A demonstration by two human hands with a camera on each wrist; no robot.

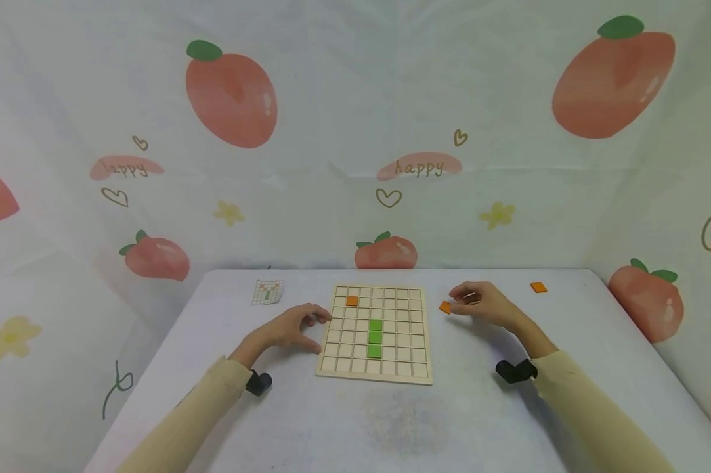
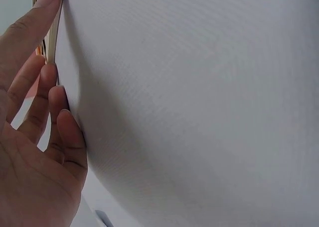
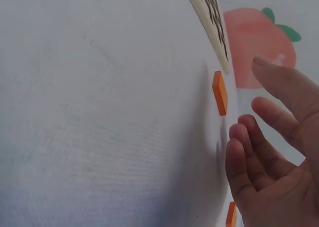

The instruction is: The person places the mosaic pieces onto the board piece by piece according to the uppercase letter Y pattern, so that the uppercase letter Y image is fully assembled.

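A square wooden grid board point(image 1: 339, 365) lies flat on the white table. Three green tiles point(image 1: 375, 337) form a column in its cells, and one orange tile point(image 1: 352, 301) sits near the upper left. My left hand point(image 1: 290, 327) rests at the board's left edge, thumb and fingers spread. In the left wrist view its thumb and fingertips are right at the wooden rim point(image 2: 54, 38). Right of the board, my right hand point(image 1: 484, 304) reaches over a loose orange tile point(image 3: 220, 93). Its fingers are parted from the thumb, with the tile just beyond the fingertips in the right wrist view.
Another orange tile point(image 1: 538, 287) lies at the far right of the table. At the back left is a small paper card point(image 1: 268, 292) with a printed grid of coloured squares. A fruit-print curtain point(image 1: 331, 217) hangs behind the table.
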